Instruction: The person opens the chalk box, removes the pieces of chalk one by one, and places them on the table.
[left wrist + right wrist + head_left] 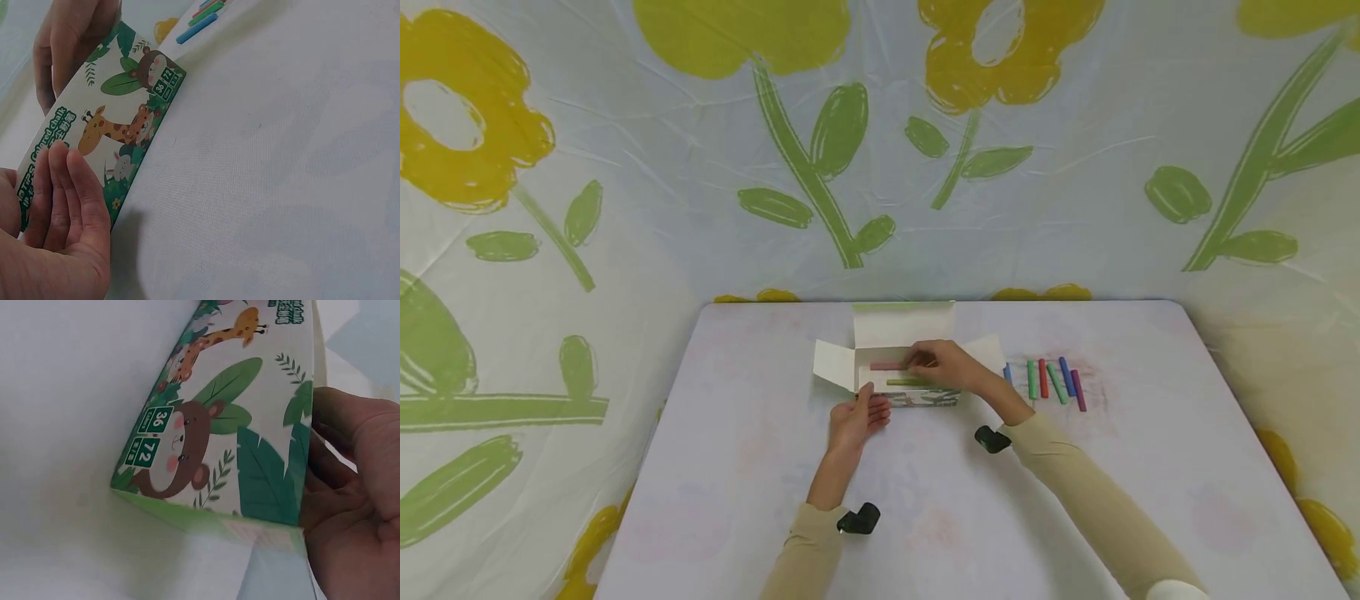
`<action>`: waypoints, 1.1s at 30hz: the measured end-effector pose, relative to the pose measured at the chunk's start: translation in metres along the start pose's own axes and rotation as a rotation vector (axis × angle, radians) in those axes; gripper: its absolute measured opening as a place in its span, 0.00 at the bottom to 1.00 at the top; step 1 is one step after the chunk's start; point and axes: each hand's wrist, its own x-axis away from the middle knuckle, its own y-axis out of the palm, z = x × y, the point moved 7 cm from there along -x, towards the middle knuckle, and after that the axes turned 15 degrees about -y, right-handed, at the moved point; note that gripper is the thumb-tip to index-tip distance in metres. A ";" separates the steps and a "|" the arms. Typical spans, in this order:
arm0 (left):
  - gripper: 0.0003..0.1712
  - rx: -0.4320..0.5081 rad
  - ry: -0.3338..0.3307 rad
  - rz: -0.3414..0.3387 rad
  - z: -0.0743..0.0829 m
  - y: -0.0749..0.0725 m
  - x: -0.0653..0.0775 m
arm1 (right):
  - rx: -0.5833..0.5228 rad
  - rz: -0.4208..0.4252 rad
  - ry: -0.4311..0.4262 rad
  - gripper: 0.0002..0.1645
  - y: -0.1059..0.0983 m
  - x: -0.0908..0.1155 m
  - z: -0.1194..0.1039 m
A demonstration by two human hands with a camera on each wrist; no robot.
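A chalk box with animal drawings stands on the table, its lid and side flaps folded out. My left hand holds its front left corner, thumb over the rim, fingers straight along the front; the left wrist view shows the hand against the printed side. My right hand reaches in over the right end, fingers bent at the right end of a pink chalk stick. Nearer the front wall lies a yellow-green chalk stick. In the right wrist view the box wall hides the right hand's fingertips.
Right of the box lie several loose chalk sticks, among them a red one, a blue one and a purple one. The raised lid stands at the back. Flower-printed cloth surrounds the pale table.
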 end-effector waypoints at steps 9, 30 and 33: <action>0.24 0.005 0.004 -0.001 0.001 0.001 0.002 | 0.131 -0.174 0.004 0.13 0.022 -0.010 0.004; 0.25 0.014 0.020 -0.008 0.003 0.002 0.005 | 0.077 -0.447 0.126 0.07 0.042 -0.025 0.015; 0.26 0.015 0.020 -0.006 0.003 0.002 0.006 | 0.083 -0.446 0.133 0.07 0.040 -0.023 0.014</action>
